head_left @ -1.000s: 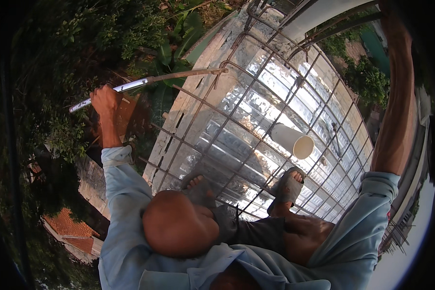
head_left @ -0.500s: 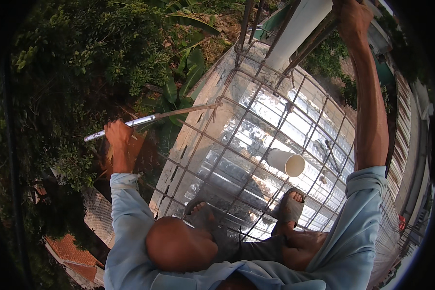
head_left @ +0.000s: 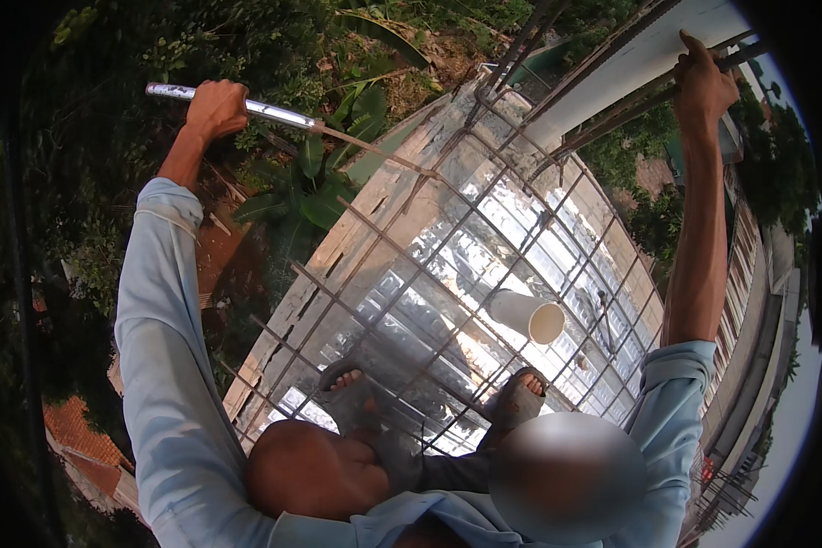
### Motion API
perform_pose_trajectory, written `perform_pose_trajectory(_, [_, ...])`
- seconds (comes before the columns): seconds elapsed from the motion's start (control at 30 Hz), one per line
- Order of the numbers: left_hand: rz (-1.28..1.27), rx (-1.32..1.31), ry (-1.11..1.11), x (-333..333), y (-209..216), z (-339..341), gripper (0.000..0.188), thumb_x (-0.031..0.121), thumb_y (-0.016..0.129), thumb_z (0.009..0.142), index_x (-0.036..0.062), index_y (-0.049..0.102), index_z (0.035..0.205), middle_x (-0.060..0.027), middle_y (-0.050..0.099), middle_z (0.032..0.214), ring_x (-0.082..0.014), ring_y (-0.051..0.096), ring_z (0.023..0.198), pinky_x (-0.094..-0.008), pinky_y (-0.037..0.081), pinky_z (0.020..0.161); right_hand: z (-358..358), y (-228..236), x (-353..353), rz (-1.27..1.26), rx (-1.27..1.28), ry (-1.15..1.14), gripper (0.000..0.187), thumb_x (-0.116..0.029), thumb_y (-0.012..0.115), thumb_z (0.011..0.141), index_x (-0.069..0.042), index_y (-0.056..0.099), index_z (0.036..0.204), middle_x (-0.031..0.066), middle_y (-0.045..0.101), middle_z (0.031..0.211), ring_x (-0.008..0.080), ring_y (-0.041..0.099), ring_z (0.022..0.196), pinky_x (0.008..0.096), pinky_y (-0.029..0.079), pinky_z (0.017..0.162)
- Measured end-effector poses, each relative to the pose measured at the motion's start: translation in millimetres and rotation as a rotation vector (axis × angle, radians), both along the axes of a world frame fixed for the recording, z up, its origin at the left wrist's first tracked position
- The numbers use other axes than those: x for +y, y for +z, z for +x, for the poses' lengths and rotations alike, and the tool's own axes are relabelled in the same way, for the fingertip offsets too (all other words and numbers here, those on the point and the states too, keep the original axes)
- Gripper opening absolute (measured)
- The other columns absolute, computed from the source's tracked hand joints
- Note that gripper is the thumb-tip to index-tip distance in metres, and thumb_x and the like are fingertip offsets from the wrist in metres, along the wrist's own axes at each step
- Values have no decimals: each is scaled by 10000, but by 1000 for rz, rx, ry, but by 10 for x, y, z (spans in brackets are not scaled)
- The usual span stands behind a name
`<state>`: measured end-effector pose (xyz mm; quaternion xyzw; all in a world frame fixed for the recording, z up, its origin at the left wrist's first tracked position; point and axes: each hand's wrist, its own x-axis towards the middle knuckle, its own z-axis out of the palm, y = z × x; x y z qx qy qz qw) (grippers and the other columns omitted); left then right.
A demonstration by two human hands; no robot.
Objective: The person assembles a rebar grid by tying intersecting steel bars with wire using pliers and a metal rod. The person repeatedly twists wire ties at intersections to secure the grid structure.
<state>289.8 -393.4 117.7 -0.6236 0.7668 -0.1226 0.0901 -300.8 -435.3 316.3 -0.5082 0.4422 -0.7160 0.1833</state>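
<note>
My left hand (head_left: 217, 108) is closed round a silver metal tube (head_left: 283, 114) out past the left edge of the slab. From the tube's end a thin rusty bar (head_left: 374, 148) runs to the edge of the rebar mesh (head_left: 470, 208); I cannot tell whether the two are one piece. At the upper right my raised right hand (head_left: 703, 87) grips a dark steel bar (head_left: 744, 55), its index finger pointing up. A white cup-shaped container (head_left: 521, 312) lies tipped on the mesh between my arms, its round mouth towards me.
My sandalled feet (head_left: 361, 402) stand on the mesh above shiny sheeting (head_left: 557, 247). Upright rebars (head_left: 521, 46) rise at the far corner beside a pale beam (head_left: 639, 64). Beyond the wooden edge (head_left: 279, 352) the ground drops to trees (head_left: 183, 46) and a tiled roof (head_left: 78, 434).
My left hand has swung the tube's outer end away from me, so it now slopes down towards the mesh. The right hand stays on the bar; the whole view has shifted slightly.
</note>
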Motion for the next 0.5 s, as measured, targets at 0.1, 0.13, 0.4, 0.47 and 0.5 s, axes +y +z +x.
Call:
perform_pose_trajectory(0.1, [94,144,162,-64,-150,216,307,334,711,828,32,678,785,-157,676,747,-353,662,770,-460,492,718,-5,1,-31,-38,7,22,310,28,755,840,-91,517,681,-23,468,604,75,445,486,264,335,461])
perform_pose_trajectory(0.13, [86,253,150,117,-291,249,343,357,720,828,23,669,767,-157,663,717,-344,654,724,-450,484,680,-46,-32,-75,-27,-4,38,311,27,757,839,-90,518,678,-19,476,606,77,453,491,264,342,464])
perform_pose_trajectory(0.4, [187,1378,602,851,-536,-300,363,340,765,893,84,582,713,31,470,606,-90,440,513,-285,348,491,-966,-83,-461,190,196,45,305,-54,644,875,-91,734,1164,58,696,835,152,658,755,317,508,647])
perform_pose_trajectory(0.47, [29,1586,548,855,-444,-399,320,314,763,901,77,584,781,28,474,617,-87,457,514,-272,363,480,-985,-153,-547,163,380,18,401,-44,594,907,-129,688,1288,64,713,929,126,668,838,288,523,709])
perform_pose_trajectory(0.5, [-51,1690,514,827,-407,-434,302,301,762,906,74,585,816,27,476,622,-85,465,514,-265,370,474,-985,-176,-525,119,622,-137,409,-48,578,921,-138,672,1309,69,717,967,121,670,872,276,523,733])
